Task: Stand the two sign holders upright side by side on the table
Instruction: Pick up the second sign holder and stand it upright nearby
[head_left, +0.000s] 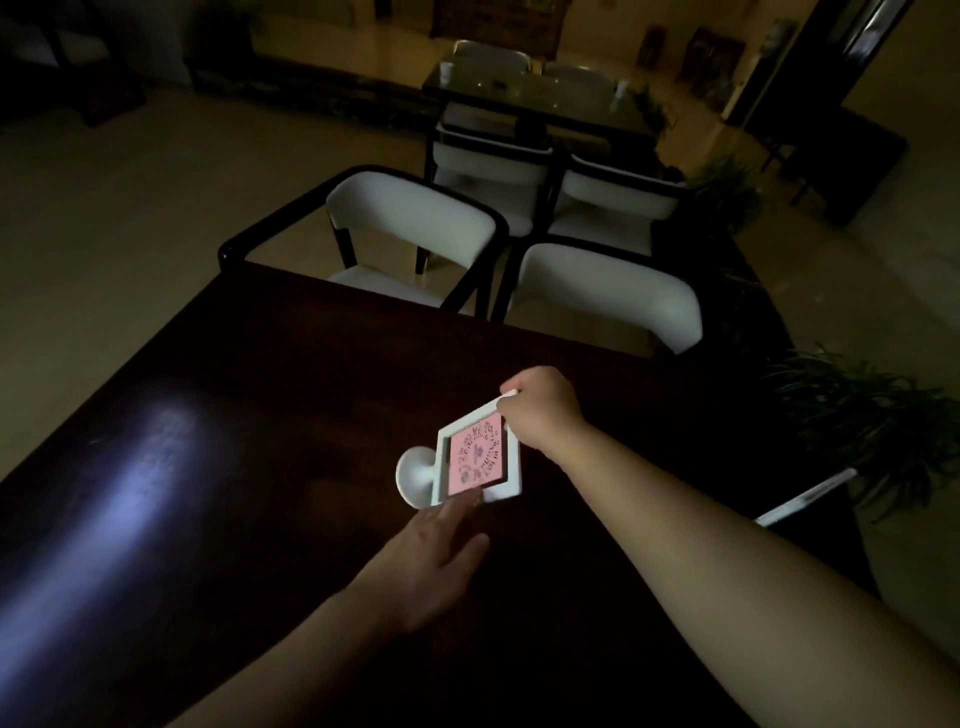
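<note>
A white sign holder with a pink code card in its frame is tilted over the dark table, its round base pointing left. My right hand grips the frame's upper corner. My left hand reaches in from below with fingers spread, and its fingertips touch the frame's lower edge. A second sign holder shows only as a white edge at the table's right side, behind my right forearm.
Two white chairs stand at the table's far edge. A leafy plant is at the right. Another table with chairs sits farther back. The room is dim.
</note>
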